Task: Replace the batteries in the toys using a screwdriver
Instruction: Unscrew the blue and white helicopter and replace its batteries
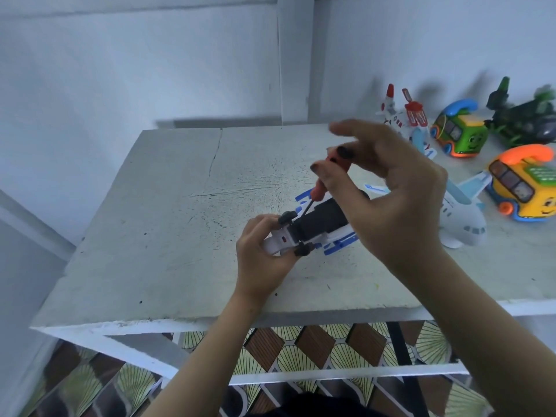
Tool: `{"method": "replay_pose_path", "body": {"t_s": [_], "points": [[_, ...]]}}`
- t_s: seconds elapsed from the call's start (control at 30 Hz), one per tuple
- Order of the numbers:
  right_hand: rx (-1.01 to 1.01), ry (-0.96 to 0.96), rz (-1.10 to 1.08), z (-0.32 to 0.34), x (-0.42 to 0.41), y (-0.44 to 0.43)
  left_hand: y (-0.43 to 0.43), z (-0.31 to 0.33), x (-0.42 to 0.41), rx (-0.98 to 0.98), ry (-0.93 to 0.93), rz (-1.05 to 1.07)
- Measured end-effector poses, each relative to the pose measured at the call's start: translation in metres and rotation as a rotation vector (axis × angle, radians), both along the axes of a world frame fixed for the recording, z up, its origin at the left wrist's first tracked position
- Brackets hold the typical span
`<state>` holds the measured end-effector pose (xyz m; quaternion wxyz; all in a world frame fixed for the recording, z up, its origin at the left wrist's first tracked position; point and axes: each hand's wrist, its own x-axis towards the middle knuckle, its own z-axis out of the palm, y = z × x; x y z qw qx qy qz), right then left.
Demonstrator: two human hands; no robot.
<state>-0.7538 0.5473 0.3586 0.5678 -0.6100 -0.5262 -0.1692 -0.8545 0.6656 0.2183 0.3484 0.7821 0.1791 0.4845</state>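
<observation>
A worn grey-white table (pixel 168 224), marked by a thin crack (pixel 215 155) left of centre, is recorded before a pale wall (pixel 135 61) and white pillar (pixel 296 55), with fan-patterned floor tiles (pixel 319 347), a white lower rail (pixel 331 375) and a black leg (pixel 403 356) listed at the bottom of the frame.

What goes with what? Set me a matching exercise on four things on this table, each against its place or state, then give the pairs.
Things
1. red-handled screwdriver
2. white-and-blue toy vehicle with a black underside
3. white plastic toy airplane
4. yellow bus-shaped toy phone with an orange handset

Place or state
A. standing just right of the airplane's tail
B. pinched by the right hand
C. lying on the grey table, partly hidden behind the right hand
D. wheels up, gripped by the left hand

Pairs: 1-B, 2-D, 3-C, 4-A
</observation>
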Motion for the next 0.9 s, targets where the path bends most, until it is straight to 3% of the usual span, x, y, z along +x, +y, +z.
{"method": "replay_pose_path", "body": {"t_s": [0.2, 0.47, 0.73, 0.9], "points": [[-0.18, 0.129, 0.239, 0.006, 0.006, -0.005, 0.001, -0.001, 0.0, -0.009, 0.012, 0.02], [-0.054, 0.084, 0.103, 0.008, 0.005, 0.0, 0.0, 0.0, 0.002, 0.002, -0.001, 0.025], [-0.296, 0.089, 0.252, 0.013, 0.015, -0.004, -0.001, 0.0, 0.005, 0.017, 0.015, 0.039], [-0.306, 0.117, 0.228, 0.014, 0.017, -0.003, -0.001, 0.0, 0.006, 0.011, 0.02, 0.042]]}}
